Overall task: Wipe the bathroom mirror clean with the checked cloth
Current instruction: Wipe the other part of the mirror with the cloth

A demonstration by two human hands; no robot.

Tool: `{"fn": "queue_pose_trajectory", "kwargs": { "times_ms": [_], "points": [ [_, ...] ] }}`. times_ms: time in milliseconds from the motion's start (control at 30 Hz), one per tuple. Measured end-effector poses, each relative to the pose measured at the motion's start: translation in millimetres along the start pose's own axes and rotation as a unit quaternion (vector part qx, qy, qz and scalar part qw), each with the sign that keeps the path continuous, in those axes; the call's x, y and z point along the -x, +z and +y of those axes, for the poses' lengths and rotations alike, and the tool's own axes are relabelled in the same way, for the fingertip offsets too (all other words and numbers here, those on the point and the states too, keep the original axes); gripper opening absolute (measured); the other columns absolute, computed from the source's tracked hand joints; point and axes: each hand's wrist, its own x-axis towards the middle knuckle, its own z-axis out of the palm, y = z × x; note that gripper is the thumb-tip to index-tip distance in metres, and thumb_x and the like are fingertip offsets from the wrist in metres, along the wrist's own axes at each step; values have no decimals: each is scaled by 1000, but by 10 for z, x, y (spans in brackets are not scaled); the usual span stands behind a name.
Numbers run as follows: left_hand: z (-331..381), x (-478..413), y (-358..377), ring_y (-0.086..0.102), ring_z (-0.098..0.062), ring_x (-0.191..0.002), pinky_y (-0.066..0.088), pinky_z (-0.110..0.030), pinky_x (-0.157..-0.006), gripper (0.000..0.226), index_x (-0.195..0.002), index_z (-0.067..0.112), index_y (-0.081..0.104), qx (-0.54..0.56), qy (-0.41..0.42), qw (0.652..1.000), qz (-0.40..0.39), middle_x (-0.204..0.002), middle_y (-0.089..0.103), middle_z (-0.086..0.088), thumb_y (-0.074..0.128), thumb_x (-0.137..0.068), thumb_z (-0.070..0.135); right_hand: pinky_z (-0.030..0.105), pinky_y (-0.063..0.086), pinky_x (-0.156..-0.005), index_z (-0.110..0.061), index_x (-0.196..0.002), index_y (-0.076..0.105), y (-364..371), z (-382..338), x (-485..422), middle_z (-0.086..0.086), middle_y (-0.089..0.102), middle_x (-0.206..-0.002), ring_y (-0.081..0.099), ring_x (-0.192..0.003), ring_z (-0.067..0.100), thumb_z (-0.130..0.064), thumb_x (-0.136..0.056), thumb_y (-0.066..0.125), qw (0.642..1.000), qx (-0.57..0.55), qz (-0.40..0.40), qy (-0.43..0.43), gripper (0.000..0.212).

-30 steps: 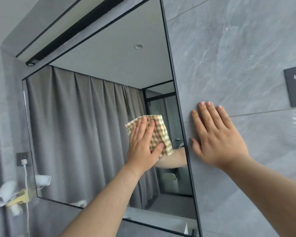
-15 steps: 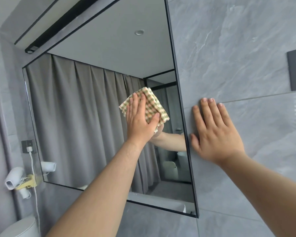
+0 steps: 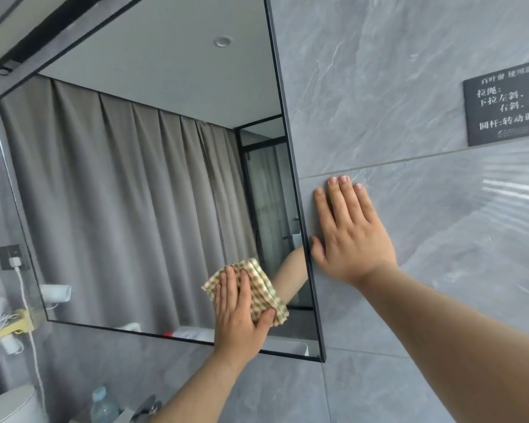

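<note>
A single wide-angle view, worn on the head, looks forward and slightly upward at the mirror (image 3: 119, 193) from within arm's reach. It stands toward the mirror's right end, so the glass recedes to the left of the frame and the grey tiled wall (image 3: 394, 71) fills the right half. The camera is rolled, and the mirror's right edge leans across the centre. The left hand (image 3: 235, 315) reaches in from the lower edge to lower centre, the right hand (image 3: 348, 236) from the lower right corner to centre right. A water bottle (image 3: 104, 404) sits at the bottom left.

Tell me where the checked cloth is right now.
Head view: the green-and-cream checked cloth is pressed on the black-framed mirror near its lower right corner, under the left hand, left of the right hand.
</note>
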Motion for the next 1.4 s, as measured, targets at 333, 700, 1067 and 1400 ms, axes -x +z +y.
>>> {"fn": "queue_pose_trajectory", "kwargs": {
  "times_ms": [333,700,1067,1400],
  "points": [
    [339,-1734,-833,-16,-21,-153,-8,-40,-125,87,-157,23,-12,-28,-1,998,57,-166,-14,-9,27,-91,65,52,10,-123,6,-148,36,17,-9,15,32,30,-154,24,-146,46,-35,-82,53,1000,-12,12,-1,79],
    [113,-562,-241,-14,-22,-153,-8,-38,-125,86,-157,15,-8,11,-100,994,46,-165,-14,-9,29,-91,57,51,6,-124,6,-149,32,2,-32,40,32,28,-155,21,-146,46,-36,-85,52,1000,2,4,4,79],
    [505,181,226,0,-28,-154,-4,-36,-122,103,-158,3,2,228,-445,859,109,-166,-2,-18,15,-77,66,51,8,-124,5,-149,34,5,-39,49,31,29,-155,23,-146,45,-34,-84,52,1000,-4,9,8,78],
    [982,486,591,-2,-32,-154,0,-46,-124,79,-159,13,-2,40,-20,996,83,-167,-8,-12,30,-99,54,50,5,-124,5,-150,32,3,-23,74,30,26,-156,19,-148,42,-34,-86,51,1000,-16,8,4,77]
  ]
}}
